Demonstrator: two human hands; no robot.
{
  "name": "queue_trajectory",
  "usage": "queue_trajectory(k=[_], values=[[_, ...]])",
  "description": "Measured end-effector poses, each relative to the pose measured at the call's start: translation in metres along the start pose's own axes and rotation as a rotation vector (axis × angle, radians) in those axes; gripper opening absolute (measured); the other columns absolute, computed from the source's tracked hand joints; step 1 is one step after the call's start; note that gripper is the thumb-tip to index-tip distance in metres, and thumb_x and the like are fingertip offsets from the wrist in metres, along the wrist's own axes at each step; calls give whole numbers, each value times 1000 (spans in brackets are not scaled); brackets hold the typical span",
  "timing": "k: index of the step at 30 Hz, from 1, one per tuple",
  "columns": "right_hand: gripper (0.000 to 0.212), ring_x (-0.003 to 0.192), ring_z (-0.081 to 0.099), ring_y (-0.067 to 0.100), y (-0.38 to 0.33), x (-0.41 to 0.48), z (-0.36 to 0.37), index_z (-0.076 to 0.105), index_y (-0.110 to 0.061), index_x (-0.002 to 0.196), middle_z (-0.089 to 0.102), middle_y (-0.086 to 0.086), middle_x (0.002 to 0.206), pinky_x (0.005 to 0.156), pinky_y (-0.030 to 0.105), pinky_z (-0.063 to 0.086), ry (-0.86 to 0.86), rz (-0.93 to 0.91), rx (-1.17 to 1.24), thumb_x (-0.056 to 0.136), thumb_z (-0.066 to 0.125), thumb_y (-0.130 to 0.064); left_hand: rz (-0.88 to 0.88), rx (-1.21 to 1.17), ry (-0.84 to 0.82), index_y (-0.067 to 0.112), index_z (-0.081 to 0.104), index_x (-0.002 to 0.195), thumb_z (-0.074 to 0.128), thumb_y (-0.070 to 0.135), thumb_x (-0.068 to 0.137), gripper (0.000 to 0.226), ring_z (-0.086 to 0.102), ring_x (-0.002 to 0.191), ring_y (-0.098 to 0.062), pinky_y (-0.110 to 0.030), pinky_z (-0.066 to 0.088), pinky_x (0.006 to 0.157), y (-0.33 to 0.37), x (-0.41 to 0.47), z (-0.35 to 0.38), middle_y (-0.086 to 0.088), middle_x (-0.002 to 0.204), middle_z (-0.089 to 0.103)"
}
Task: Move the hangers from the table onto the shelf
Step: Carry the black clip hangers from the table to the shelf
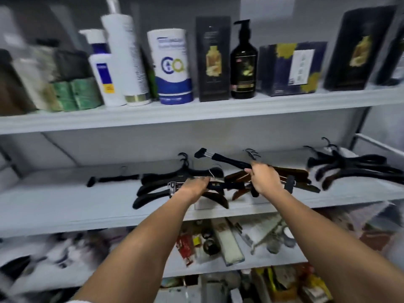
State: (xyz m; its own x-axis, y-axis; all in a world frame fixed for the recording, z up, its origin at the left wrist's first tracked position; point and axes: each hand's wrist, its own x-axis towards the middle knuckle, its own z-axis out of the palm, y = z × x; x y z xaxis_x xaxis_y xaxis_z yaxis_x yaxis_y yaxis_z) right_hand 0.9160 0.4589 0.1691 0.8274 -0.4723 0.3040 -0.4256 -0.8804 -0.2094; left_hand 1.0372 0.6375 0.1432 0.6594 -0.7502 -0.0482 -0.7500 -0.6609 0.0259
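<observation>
While the right hand [265,179] grips a black hanger [229,161] tilted toward ten o'clock and the left hand [194,187] holds a clip hanger [220,185], lay both flat on the shelf [65,200], hooks toward twelve.

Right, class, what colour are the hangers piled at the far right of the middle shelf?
The hangers are black, seen best in the head view.

The white canister [170,66] reads "CQ"; the clip hanger [218,185] "精品".
</observation>
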Motion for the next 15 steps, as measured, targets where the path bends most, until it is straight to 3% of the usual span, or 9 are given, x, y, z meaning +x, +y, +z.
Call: queue_trajectory(k=[4,8,12,15], values=[[28,106,57,33,-54,15,15,52,-5,114,60,14,115,81,35,40,-85,-40,-31,104,36,-25,-46,9,-6,9,42,128,40,9,98,29,51,120,-32,-45,36,102,-60,-15,6,-14,131,52],[24,104,59,32,-111,29,37,52,-7,113,63,12,114,75,35,41,-138,-21,-13,102,38,-22,-64,-10,15,8,44,121,39,14,100,23,54,114,-31,-43,38,96,-125,-32,10,-14,125,55],[30,100,61,31,-170,34,60,55,-5,109,65,13,109,74,34,41,-92,-62,-36,103,37,-29,-89,14,19,9,41,125,39,10,97,28,53,116,-32,-44,38,98,-194,-49,13,-13,128,53],[25,100,62,32,-214,44,77,55,-4,109,66,13,110,75,35,45,-60,-68,-13,102,39,-22,-111,5,29,10,42,122,38,6,96,27,53,116,-30,-43,37,100,-247,-62,17,-11,127,54]])
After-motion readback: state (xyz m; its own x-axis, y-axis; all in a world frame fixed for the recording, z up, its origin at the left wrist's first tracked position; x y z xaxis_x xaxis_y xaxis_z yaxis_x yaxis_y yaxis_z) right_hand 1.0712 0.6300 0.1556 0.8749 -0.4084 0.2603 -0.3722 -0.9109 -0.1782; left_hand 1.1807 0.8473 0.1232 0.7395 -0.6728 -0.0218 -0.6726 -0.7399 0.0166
